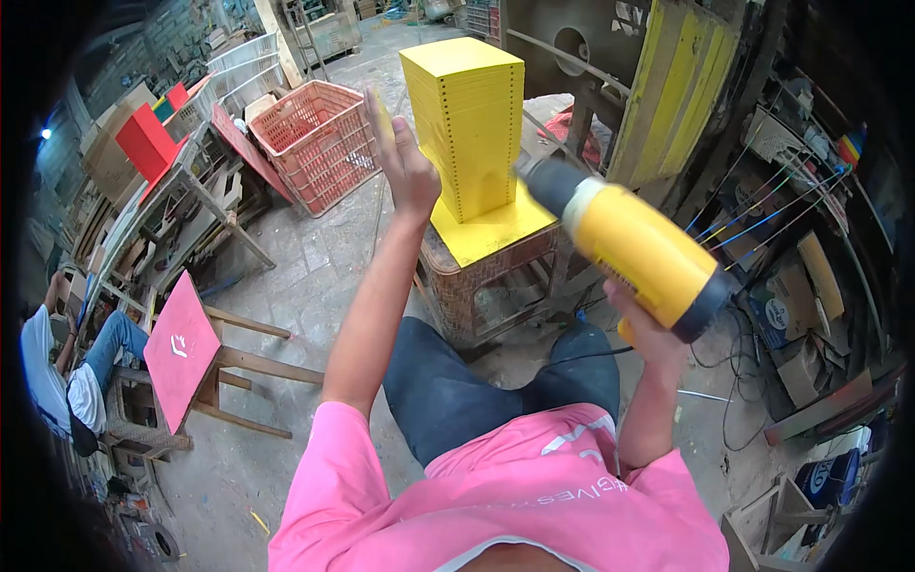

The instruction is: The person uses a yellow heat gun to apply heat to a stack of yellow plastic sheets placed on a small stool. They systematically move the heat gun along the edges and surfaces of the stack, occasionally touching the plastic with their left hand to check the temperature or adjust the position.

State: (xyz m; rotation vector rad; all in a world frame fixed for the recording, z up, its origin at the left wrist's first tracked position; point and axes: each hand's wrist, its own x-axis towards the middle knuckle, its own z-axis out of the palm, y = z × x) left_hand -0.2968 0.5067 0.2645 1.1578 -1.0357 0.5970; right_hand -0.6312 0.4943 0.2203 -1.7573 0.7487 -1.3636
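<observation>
A tall yellow block of stacked sheets (472, 124), with rows of dark dots down its edges, stands upright on a yellow sheet (491, 234). Both rest on a brown woven-look stool (467, 286) before my knees. My left hand (412, 172) is raised at the block's left side, fingers upward, pinching what looks like a thin yellow piece (385, 119) seen edge-on. In my right hand (646, 324) is a yellow-and-black heat gun (634, 243), gripped by its handle. Its nozzle points at the block's right side; whether it touches is blurred.
A pink plastic crate (315, 143) stands ahead on the left. Nearer is a pink-topped wooden stool (181, 353) lying tilted, with another person (57, 353) seated beyond it. A dark cable (729, 381) trails on the floor at right, near cardboard boxes (786, 305). A yellow-striped panel (677, 95) leans at the back.
</observation>
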